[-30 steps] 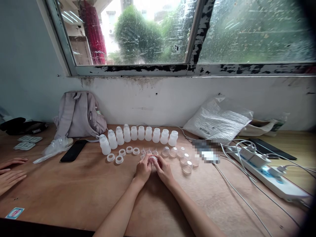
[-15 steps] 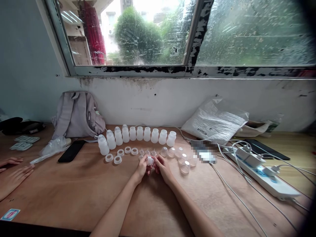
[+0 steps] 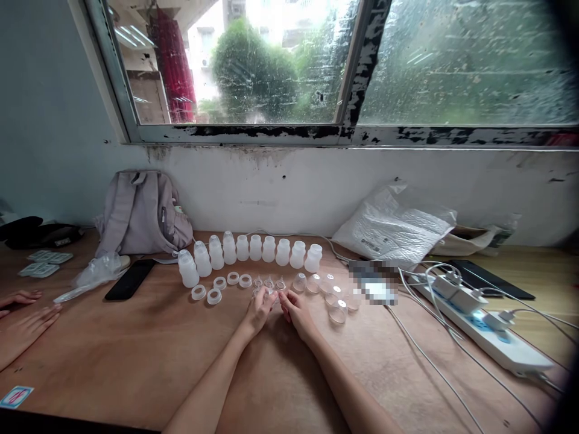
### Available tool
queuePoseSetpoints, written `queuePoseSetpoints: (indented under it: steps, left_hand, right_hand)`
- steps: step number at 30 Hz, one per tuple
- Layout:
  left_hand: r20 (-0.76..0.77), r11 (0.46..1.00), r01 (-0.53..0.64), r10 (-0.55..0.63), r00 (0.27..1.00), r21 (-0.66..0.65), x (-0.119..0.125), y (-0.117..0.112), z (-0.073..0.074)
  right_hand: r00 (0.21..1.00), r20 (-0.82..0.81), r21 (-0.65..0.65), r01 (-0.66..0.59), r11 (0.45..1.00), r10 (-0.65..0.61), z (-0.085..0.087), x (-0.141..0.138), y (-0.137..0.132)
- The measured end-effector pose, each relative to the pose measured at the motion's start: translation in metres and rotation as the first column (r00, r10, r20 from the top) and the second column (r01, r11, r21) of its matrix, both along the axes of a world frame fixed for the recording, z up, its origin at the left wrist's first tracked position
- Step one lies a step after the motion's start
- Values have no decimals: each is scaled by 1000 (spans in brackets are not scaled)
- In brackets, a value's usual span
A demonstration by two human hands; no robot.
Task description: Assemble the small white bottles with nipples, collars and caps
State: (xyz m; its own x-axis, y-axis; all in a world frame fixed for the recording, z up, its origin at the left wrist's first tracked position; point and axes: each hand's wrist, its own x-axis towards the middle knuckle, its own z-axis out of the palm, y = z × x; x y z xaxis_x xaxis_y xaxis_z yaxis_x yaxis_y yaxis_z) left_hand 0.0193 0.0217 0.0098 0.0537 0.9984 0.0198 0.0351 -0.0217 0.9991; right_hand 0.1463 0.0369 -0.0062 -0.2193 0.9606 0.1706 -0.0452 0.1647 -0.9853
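My left hand (image 3: 259, 312) and my right hand (image 3: 296, 312) meet over the table, fingers pinched close together. Between them is a small translucent bottle collar, mostly hidden by my fingers. Just beyond them stand several clear silicone nipples (image 3: 269, 283), partly covered by my left hand. White collar rings (image 3: 214, 296) lie to the left of my hands. Several clear dome caps (image 3: 337, 312) sit to the right. Behind everything, a curved row of frosted baby bottles (image 3: 283, 252) stands upright; the leftmost bottles (image 3: 188, 269) have clear domed tops.
A black phone (image 3: 129, 279), plastic bag (image 3: 97, 274) and grey backpack (image 3: 143, 211) lie left. Another person's hands (image 3: 34, 322) rest at the far left edge. On the right are a white power strip (image 3: 488, 331) with trailing cables and a silver padded bag (image 3: 393, 229).
The white collar that showed between my hands has turned and is now mostly covered by my fingers. My left hand has rolled over it. The bottles and caps stay put.
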Motion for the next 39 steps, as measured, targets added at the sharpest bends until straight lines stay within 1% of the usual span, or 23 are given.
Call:
queuePoseSetpoints:
  steps: [1,3,5,6,7,8,9,10,11,14,16,19,21,23,25,29,30,31,32,33,35,37,39]
  left_hand:
    - [-24,1000,-2,3,1000,31,0,0,-1]
    - [-47,997,33,-30,998,69,-1,0,-3]
    - [-72,994,57,-50,996,98,-4,1,-3]
    - [-89,992,36,-25,996,119,-7,3,-1]
    - [-128,989,-11,31,991,147,-11,6,2]
    - [-176,980,-85,117,977,181,-17,11,6]
    - [-249,959,-169,224,942,226,-24,19,11]
    - [-368,935,-222,316,874,277,-32,28,18]
    - [-412,925,-242,351,841,294,-40,39,25]
    - [-508,914,-248,388,769,321,-65,79,48]
    - [-564,908,-254,408,718,333,-76,104,58]
    - [-620,905,-258,421,662,339,-80,128,64]
    - [-631,896,-253,438,640,365,-78,131,64]
    - [-613,869,-252,482,626,427,-75,126,63]
    - [-566,817,-264,552,612,512,-74,112,62]
    - [-453,699,-308,675,582,646,-74,66,56]
    - [-412,660,-321,705,578,679,-74,53,52]
    - [-302,575,-349,747,592,740,-72,41,47]
    - [-217,514,-370,765,607,774,-70,29,41]
    - [-168,483,-382,765,622,788,-68,19,35]
    - [-128,477,-372,735,666,796,-63,3,21]
    - [-162,515,-306,678,717,801,-58,-5,9]
    - [-226,567,-239,628,745,789,-55,-7,0]
  right_hand:
    - [1000,0,-3,-1,1000,1,0,0,0]
    - [1000,-6,-8,3,1000,-3,-1,-1,1]
    - [999,-29,-18,36,999,-37,-2,0,3]
    - [997,-48,-24,60,998,-61,-3,1,4]
    - [994,-69,-32,83,996,-85,-4,2,5]
    - [990,-89,-41,102,994,-105,-5,3,6]
    - [987,-106,-48,112,993,-117,-5,4,7]
    - [985,-119,-52,116,992,-121,-6,4,8]
    - [984,-130,-55,117,992,-123,-7,5,9]
    - [978,-168,-64,116,991,-126,-9,6,11]
    - [976,-182,-70,109,992,-120,-10,6,12]
    - [982,-154,-66,98,993,-107,-11,6,12]
    - [985,-133,-64,102,993,-109,-11,5,12]
    - [986,-126,-59,104,993,-111,-12,5,12]
    - [987,-114,-44,108,993,-112,-12,5,12]
    - [988,-81,-24,128,991,-130,-13,4,13]
    - [988,-82,-24,132,991,-133,-12,4,13]
    - [987,-83,-23,134,991,-136,-11,4,13]
    - [987,-87,-19,137,990,-138,-11,4,13]
    - [986,-91,-12,140,990,-141,-10,4,13]
    - [983,-106,1,152,988,-151,-9,5,13]
    - [978,-122,3,173,985,-171,-9,5,13]
    - [975,-124,-5,186,982,-185,-8,6,14]
